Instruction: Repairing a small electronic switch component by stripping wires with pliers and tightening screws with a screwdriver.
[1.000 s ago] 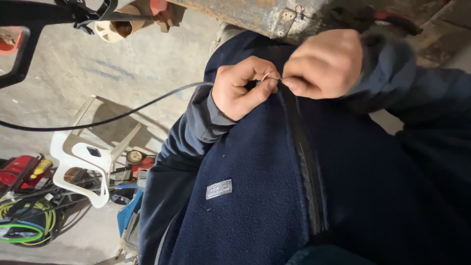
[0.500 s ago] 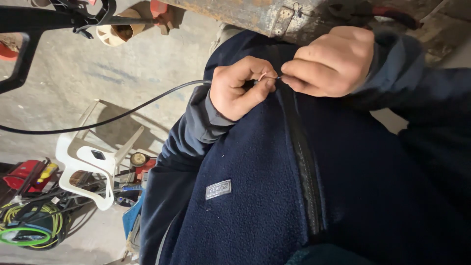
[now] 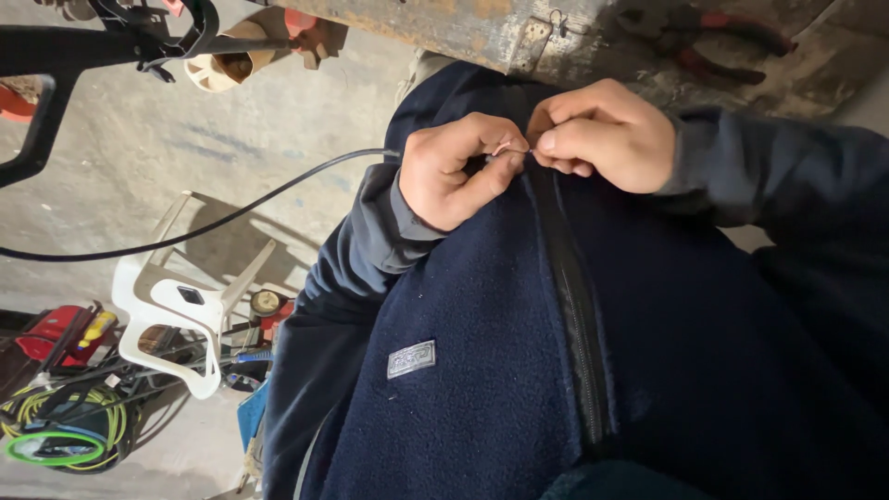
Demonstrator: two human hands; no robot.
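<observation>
Both hands have shifted left: left hand (image 3: 458,171) and right hand (image 3: 602,134) pinch shut on a thin wire (image 3: 512,151) above the jacket zip (image 3: 574,306); black cable (image 3: 231,218) trails left.

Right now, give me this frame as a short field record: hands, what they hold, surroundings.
left hand: left hand pinches the end of a thin black cable
right hand: right hand fingertips meet the left at the same cable end
cable end: too small to tell detail
under hands: dark navy fleece jacket with black zip
floor: white plastic chair, coiled green hose
bench edge: red-handled pliers
</observation>
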